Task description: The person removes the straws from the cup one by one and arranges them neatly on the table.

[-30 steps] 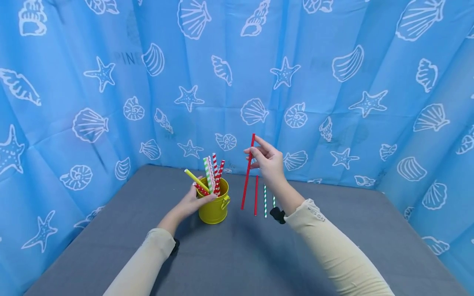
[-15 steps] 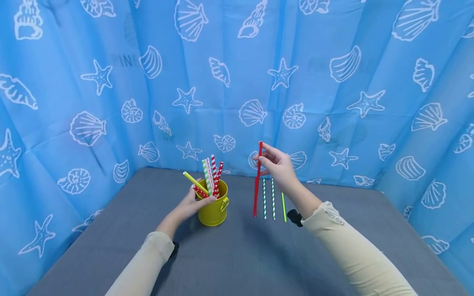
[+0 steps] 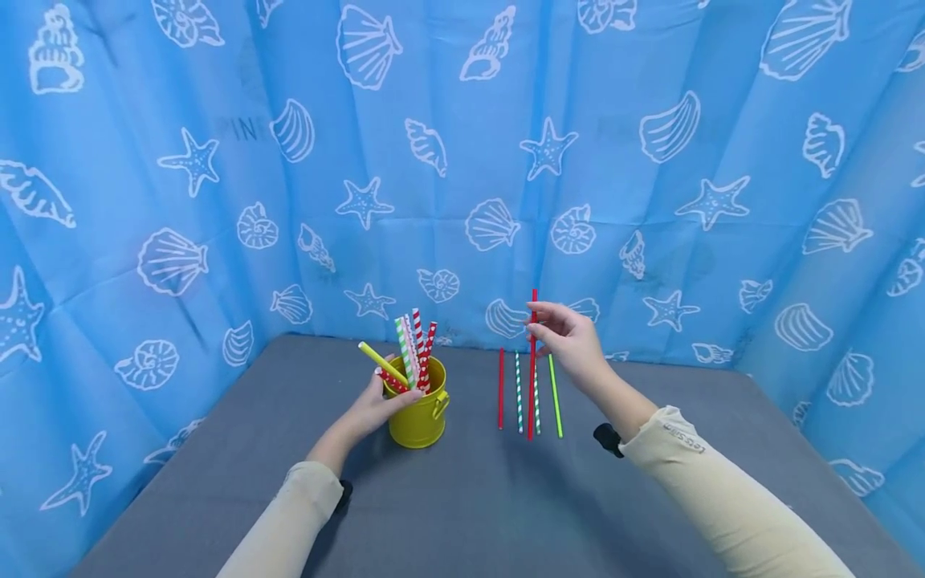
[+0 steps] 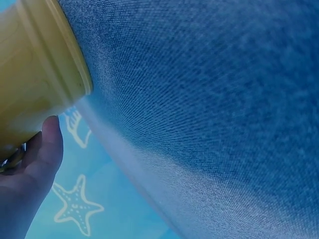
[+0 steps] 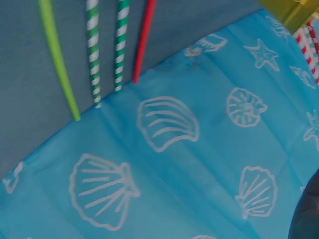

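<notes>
My left hand (image 3: pixel 370 408) holds a yellow metal bucket (image 3: pixel 417 427) by its left side, thumb across the front of the rim. In the left wrist view a fingertip shows close against the bucket (image 4: pixel 37 64). Several straws stand in the bucket: a yellow one (image 3: pixel 381 358) leaning left, a green-striped one (image 3: pixel 405 349), and red-and-white striped and dotted ones. My right hand (image 3: pixel 574 343) pinches a plain red straw (image 3: pixel 531 397) near its top, upright over the row of straws on the table. In the right wrist view a dark edge of the hand shows at lower right.
On the grey table (image 3: pixel 462 514) lie another red straw (image 3: pixel 501 389), two green-and-white striped straws (image 3: pixel 519 393) and a lime-green straw (image 3: pixel 555 397), side by side right of the bucket. A blue seashell curtain (image 3: pixel 448 185) hangs behind the table and at both sides.
My right hand has carried the red straw rightward and slightly down, past the lying red straw to the striped ones. My left hand has stayed on the bucket.
</notes>
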### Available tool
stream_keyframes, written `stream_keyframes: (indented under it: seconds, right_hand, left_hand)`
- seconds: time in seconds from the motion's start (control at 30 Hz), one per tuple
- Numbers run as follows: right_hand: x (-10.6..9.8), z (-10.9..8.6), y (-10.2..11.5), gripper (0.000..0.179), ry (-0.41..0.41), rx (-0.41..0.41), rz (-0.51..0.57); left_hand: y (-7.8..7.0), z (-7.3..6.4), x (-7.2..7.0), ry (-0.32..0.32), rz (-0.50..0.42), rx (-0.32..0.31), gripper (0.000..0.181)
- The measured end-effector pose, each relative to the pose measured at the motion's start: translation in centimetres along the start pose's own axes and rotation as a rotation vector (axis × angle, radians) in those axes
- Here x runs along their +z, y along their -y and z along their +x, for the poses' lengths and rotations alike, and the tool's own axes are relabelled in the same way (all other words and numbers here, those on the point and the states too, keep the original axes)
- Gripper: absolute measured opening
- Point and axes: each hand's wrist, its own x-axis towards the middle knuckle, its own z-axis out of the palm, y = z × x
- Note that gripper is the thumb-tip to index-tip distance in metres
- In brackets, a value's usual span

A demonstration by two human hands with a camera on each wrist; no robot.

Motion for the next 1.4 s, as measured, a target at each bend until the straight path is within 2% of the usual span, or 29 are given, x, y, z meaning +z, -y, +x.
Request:
stream_keyframes:
  seconds: [0.13,0.3,0.4,0.53,0.7,0.8,1.1,1.4]
  right_hand:
    - [-0.9,-0.5,-1.2,0.05,0.06,0.002,-0.075]
    - [-1.4,-1.1,-2.6,0.064,0.111,0.015,-0.032]
    - [-1.5,-1.3,-3.0,0.062,0.087,0.002,-0.033]
    - [-1.6,-1.5,-3.3,0.05,0.022,-0.018,-0.044]
    - [-1.9,-1.7,-3.8,0.043,-0.003,0.003,-0.091]
    - [-2.5,-1.7,-4.1,0.045,0.018,0.035,-0.154]
    - [-4.5,-1.4,-5.8,0.052,0.149,0.096,-0.297]
    - [-6.5,-0.9,-7.9,0.056,0.19,0.135,-0.32]
  left_hand:
    - [-0.1,-0.1,0.3,-0.001,0.008,0.006,0.092]
    - [-0.2,-0.1,0.4,-0.003,0.014,0.005,0.092]
    - [-0.3,0.0,0.4,0.005,0.018,-0.002,0.093]
    - [-0.3,0.0,0.3,0.016,0.015,0.003,0.093]
    - [0.0,-0.3,0.1,0.007,0.014,-0.008,0.093]
    - [0.2,-0.3,0.1,0.003,0.012,-0.01,0.093]
    - [-0.1,-0.2,0.0,0.013,0.011,0.006,0.091]
    - [-0.4,-0.1,-0.2,0.0,0.002,0.007,0.092]
